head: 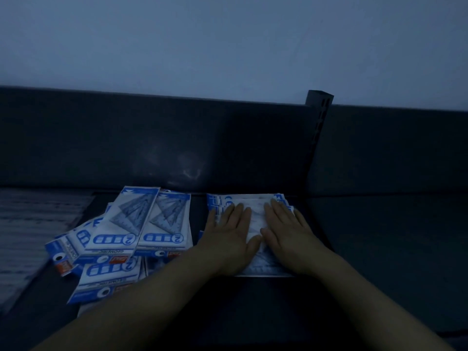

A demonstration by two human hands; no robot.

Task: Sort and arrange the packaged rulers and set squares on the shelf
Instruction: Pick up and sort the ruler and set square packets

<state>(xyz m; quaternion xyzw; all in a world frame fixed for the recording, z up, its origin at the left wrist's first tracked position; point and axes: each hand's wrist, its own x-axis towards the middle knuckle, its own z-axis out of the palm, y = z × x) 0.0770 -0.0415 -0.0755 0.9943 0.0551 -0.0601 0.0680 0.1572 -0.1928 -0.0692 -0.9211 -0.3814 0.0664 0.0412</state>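
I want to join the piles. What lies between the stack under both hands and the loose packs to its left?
Head view: a narrow strip of bare dark shelf separates the stack from the loose packs.

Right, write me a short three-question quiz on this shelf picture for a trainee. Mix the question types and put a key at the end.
1. True or false: the left hand and the right hand both lie flat, fingers straight, on the right-hand stack.
2. Where do the loose set-square packs lie, overlapping at odd angles? A. Left of the hands. B. Right of the hands. C. Lifted in the air.
3. What stands upright at the back of the shelf, right of the stack?
Key: 1 true; 2 A; 3 a slotted post.
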